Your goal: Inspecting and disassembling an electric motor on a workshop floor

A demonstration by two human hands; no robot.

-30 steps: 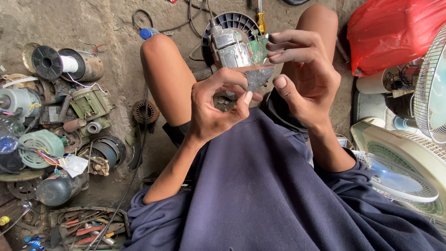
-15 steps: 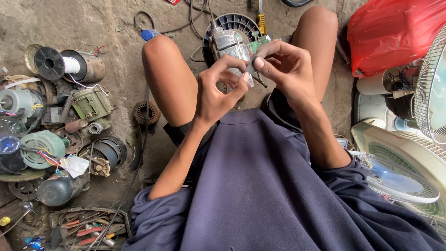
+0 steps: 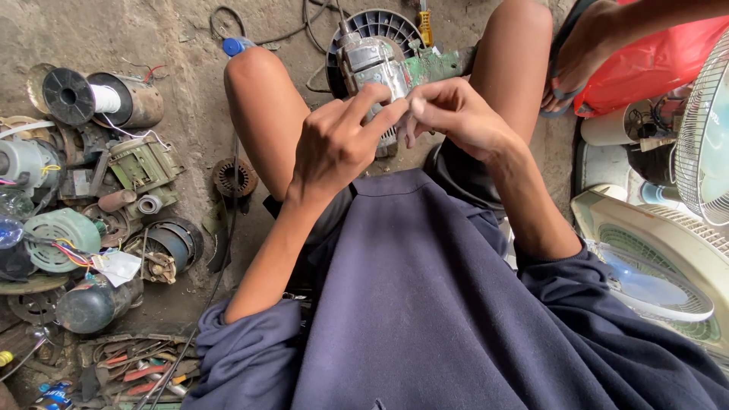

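Note:
A silver fan motor [image 3: 368,57] with a dark round grille behind it and a green circuit board [image 3: 433,64] at its side lies on the ground between my bare knees. My left hand [image 3: 338,148] reaches down to it, thumb and forefinger pinched against the motor's near end. My right hand [image 3: 456,114] meets it from the right, its fingers closed on something small at the motor's side. What sits between the fingertips is hidden. My dark blue shirt fills the lower half of the view.
Old motors, a wire spool [image 3: 99,99], a stator ring [image 3: 235,178] and hand tools [image 3: 129,372] crowd the left. Right: a red bag [image 3: 668,45], another person's foot [image 3: 585,53], a fan guard [image 3: 706,129], a white fan housing [image 3: 653,258]. A yellow screwdriver [image 3: 425,23] lies beyond the motor.
Both hands have moved away from my chest and down to the motor. A foot has come into view at the top right.

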